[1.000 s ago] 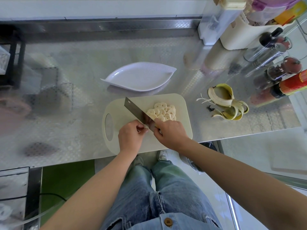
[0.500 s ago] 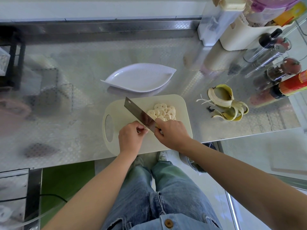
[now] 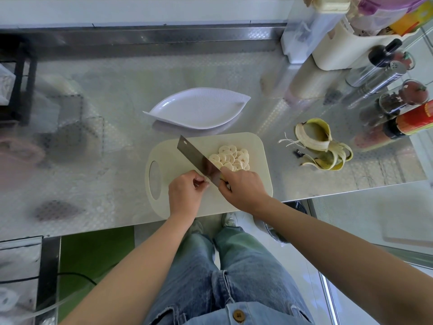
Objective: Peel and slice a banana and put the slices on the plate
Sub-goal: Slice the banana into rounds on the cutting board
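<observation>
Two hands work on one cutting board (image 3: 234, 200), placed much as half a second ago. Left hand (image 3: 185, 193) sits curled, its grip pinched narrow beside the blade; whether anything is in it I cannot tell. Right hand (image 3: 243, 188) holds one cleaver (image 3: 196, 158), tilted as before. One unmoved heap of banana slices (image 3: 232, 158) lies right of it. Farther, one plate (image 3: 199, 111); right on the worktop (image 3: 93, 141), one peel (image 3: 321, 144).

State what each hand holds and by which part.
Right hand grips the cleaver at its handle end, hidden under the hand. Left hand is pinched shut beside the blade; anything in it cannot be told.
</observation>
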Action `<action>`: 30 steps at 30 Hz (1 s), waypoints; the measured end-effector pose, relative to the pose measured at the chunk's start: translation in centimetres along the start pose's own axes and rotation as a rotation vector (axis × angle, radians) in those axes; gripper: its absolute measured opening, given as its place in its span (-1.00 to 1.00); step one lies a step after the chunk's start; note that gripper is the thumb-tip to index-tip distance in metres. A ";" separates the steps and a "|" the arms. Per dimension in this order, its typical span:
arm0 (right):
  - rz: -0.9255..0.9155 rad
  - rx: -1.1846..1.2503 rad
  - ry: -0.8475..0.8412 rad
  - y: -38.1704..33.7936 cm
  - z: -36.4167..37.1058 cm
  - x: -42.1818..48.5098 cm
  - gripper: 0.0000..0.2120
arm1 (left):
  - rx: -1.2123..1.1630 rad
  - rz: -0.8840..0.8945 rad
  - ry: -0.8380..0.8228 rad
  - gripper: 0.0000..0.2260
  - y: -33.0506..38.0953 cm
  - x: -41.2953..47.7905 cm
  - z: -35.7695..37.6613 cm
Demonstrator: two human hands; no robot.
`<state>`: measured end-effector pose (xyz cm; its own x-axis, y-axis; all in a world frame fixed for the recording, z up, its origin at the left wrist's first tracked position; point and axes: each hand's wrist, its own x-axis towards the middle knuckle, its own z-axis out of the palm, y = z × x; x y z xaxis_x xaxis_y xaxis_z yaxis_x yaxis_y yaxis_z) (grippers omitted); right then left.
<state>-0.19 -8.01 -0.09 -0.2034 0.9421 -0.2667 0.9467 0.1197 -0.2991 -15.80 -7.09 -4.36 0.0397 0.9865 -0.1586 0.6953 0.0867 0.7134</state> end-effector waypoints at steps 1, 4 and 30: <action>0.001 0.004 0.013 0.0 -0.2 0.0 -0.82 | 0.000 0.002 0.000 -0.89 0.0 0.0 0.0; -0.013 0.010 0.054 0.1 -0.8 -0.2 -0.78 | 0.006 0.011 0.002 -0.87 0.0 0.0 0.0; 0.019 0.021 0.000 -0.1 0.9 0.3 -0.78 | -0.007 -0.018 0.000 -0.89 0.2 0.1 0.0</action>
<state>-0.59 -8.03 -0.94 -0.1855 0.9440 -0.2728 0.9449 0.0952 -0.3131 -15.65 -6.99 -4.21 0.0271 0.9847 -0.1719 0.6910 0.1058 0.7150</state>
